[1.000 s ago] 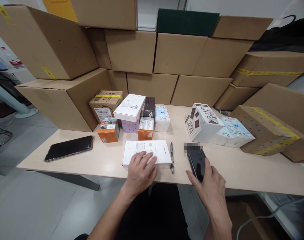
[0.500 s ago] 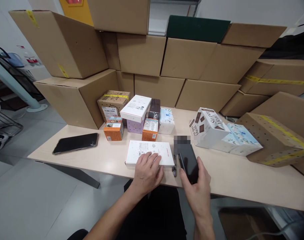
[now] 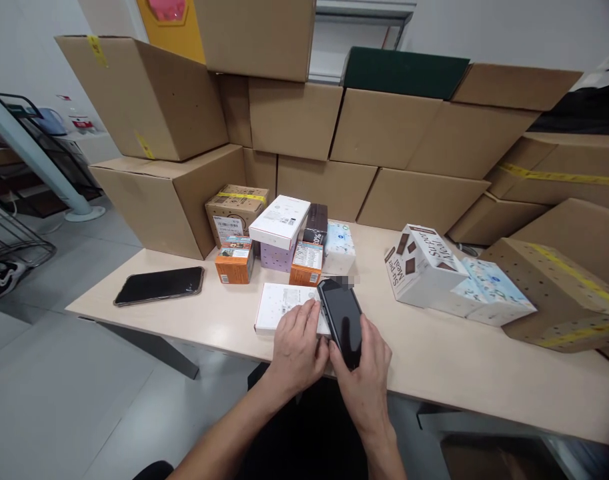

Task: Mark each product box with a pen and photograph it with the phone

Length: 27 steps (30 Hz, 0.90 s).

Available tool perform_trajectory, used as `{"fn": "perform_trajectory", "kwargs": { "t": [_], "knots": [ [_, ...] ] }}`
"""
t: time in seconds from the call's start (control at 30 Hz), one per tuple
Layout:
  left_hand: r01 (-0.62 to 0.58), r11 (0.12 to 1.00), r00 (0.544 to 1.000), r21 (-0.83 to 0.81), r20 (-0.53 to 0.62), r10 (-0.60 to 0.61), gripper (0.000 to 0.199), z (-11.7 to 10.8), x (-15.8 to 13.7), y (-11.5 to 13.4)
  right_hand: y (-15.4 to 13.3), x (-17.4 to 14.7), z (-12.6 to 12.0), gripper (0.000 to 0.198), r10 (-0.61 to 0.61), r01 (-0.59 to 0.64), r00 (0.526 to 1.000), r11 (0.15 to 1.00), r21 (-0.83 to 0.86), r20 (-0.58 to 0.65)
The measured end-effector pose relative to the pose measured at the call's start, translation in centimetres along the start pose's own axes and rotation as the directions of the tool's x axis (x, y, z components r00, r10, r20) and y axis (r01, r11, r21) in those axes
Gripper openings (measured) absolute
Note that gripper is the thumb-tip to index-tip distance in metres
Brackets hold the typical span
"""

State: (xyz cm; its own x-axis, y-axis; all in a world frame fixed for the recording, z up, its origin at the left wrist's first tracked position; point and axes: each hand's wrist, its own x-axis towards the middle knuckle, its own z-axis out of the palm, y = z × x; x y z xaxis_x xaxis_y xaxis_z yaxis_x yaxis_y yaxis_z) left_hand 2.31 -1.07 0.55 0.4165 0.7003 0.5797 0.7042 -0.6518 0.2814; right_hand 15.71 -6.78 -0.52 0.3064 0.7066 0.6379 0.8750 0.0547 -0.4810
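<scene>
My right hand (image 3: 364, 370) is wrapped round the lower part of a black phone (image 3: 343, 317) with a thick frame. The phone is tilted, its dark screen facing up, and covers the right end of a flat white box (image 3: 274, 308). On that box lies my left hand (image 3: 298, 347), its fingers stretched out on the top face and their tips beside the phone's left edge. Whether these fingertips touch the phone, I cannot tell. The left thumb is near the box's front edge.
Another black phone (image 3: 159, 285) lies at the table's left. Behind the flat box stand orange boxes (image 3: 234, 261), a second white box (image 3: 279, 222) on a purple box (image 3: 277, 257), and a tissue pack (image 3: 339, 248). A "Super Meal" box (image 3: 421, 267) stands right. Cardboard boxes (image 3: 297, 120) wall the back.
My right hand has moved left with the phone, which now overlaps the flat white box's right end. My left hand stays on that box. The camera view has shifted slightly.
</scene>
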Motion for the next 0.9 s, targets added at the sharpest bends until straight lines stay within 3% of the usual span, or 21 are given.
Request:
{"fn": "perform_trajectory", "kwargs": {
  "t": [0.9],
  "knots": [
    [-0.007, 1.000, 1.000, -0.013, 0.003, 0.007, 0.069, -0.08, -0.03, -0.02, 0.12, -0.05, 0.01, 0.073, -0.053, 0.053, 0.999, 0.998, -0.036, 0.000]
  ]
}}
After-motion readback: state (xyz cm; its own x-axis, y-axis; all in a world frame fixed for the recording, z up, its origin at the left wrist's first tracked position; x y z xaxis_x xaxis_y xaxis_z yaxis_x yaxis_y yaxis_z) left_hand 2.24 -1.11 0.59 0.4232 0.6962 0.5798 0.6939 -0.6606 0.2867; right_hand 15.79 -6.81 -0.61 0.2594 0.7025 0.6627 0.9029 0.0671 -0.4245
